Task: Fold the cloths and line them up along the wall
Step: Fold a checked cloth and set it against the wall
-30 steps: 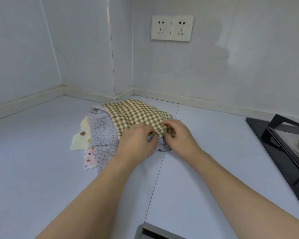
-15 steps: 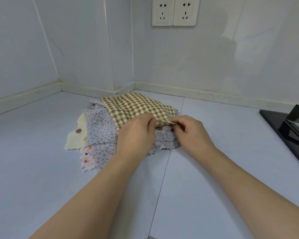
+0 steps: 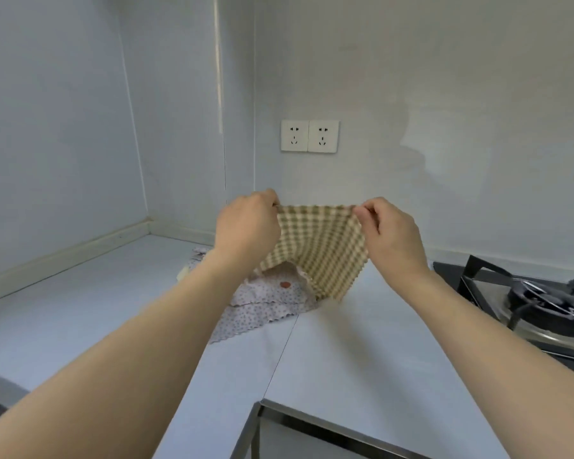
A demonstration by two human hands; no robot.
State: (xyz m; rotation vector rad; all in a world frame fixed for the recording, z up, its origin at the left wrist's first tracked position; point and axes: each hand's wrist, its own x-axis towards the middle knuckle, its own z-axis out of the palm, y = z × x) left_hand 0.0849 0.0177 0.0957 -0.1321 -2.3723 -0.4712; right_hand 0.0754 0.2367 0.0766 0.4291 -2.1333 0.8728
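Note:
A green-and-cream checked cloth hangs in the air above the counter, stretched between both hands. My left hand pinches its upper left corner and my right hand pinches its upper right corner. Its lower edge dangles just above a pile of other cloths. On top of that pile lies a pale cloth with small dots, and a cream cloth peeks out at the pile's left, mostly hidden behind my left forearm. The pile sits on the white counter near the wall corner.
A black gas hob with a burner and pan support stands at the right. A double wall socket is on the back wall. A steel sink rim shows at the counter's near edge. Walls meet in a corner behind the pile.
Both hands have lifted the checked cloth off the pile and spread it out by its top corners. The camera has tilted upward.

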